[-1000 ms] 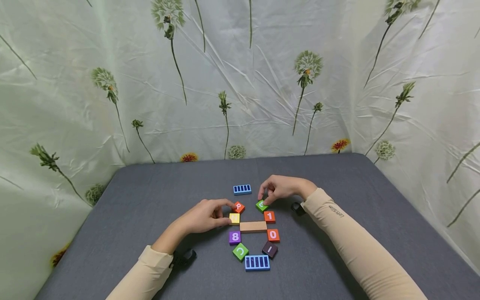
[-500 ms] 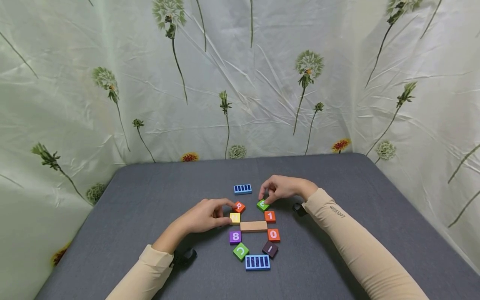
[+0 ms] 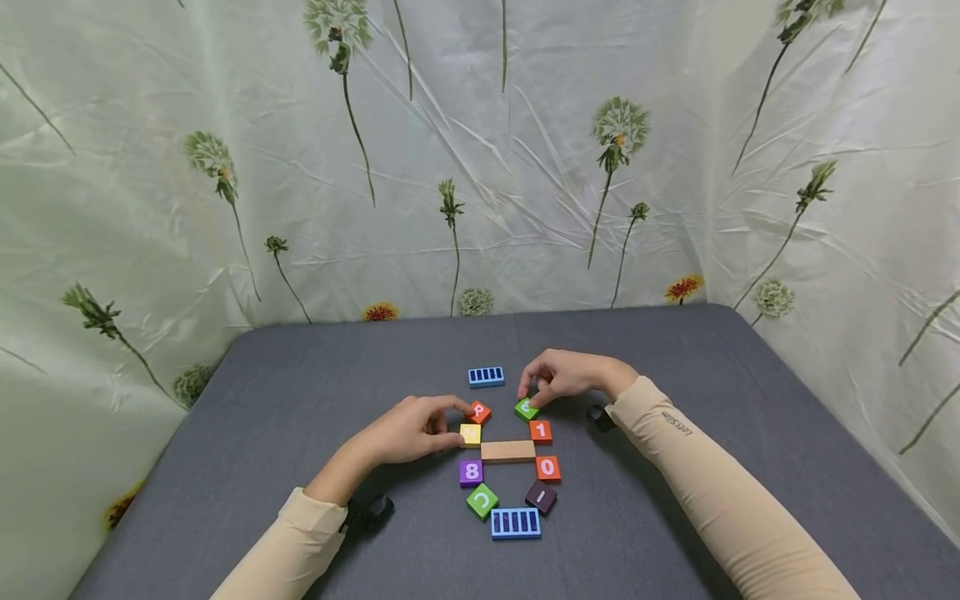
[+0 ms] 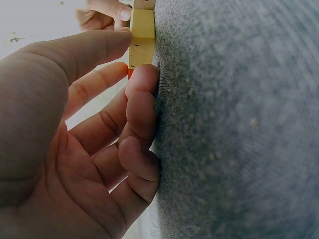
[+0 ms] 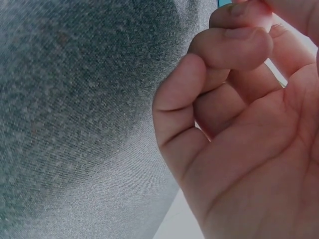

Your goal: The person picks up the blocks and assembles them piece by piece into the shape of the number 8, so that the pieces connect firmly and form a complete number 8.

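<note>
In the head view my left hand has its thumb against a yellow number block. Its index fingertip rests at a red-orange block just beyond. The left wrist view shows the thumb on the edge of the yellow block, the other fingers curled on the cloth. Across from it, my right hand pinches a green number block between thumb and fingers. In the right wrist view, curled fingers hide most of that block.
A plain wooden bar lies between two columns of number blocks: red 1, red 0, purple 8, green and dark. Blue slotted blocks stand at the near end and far end.
The hands and blocks keep nearly the same places; the head view has shifted slightly.
</note>
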{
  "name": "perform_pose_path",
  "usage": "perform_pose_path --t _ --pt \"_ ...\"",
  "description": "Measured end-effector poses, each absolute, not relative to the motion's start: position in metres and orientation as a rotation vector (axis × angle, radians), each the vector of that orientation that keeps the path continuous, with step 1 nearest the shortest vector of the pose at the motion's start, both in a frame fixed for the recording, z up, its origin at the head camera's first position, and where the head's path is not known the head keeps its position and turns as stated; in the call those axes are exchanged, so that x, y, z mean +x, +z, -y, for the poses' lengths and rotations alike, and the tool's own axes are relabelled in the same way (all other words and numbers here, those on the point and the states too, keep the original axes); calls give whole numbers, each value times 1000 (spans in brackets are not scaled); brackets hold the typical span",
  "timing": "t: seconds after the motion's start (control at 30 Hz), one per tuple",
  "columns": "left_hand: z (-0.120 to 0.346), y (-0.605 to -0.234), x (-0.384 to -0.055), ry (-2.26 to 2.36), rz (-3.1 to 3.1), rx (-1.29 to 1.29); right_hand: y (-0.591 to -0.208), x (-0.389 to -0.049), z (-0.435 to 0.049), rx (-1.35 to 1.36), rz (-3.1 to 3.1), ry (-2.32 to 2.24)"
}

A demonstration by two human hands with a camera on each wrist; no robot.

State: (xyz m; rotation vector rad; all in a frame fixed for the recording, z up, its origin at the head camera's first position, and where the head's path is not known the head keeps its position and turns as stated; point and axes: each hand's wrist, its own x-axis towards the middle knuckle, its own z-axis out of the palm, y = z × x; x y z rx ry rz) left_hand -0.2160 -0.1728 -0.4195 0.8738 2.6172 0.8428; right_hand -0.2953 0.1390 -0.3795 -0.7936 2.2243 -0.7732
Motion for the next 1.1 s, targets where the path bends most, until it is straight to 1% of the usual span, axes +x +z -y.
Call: perform_pose_path --t 0.7,1.1 --pt "175 -417 -216 852 -2624 877 -376 -296 -136 -801 -2211 -772" --pt "174 -418 -216 865 -2606 892 -379 -300 -132 -780 -2331 -792"
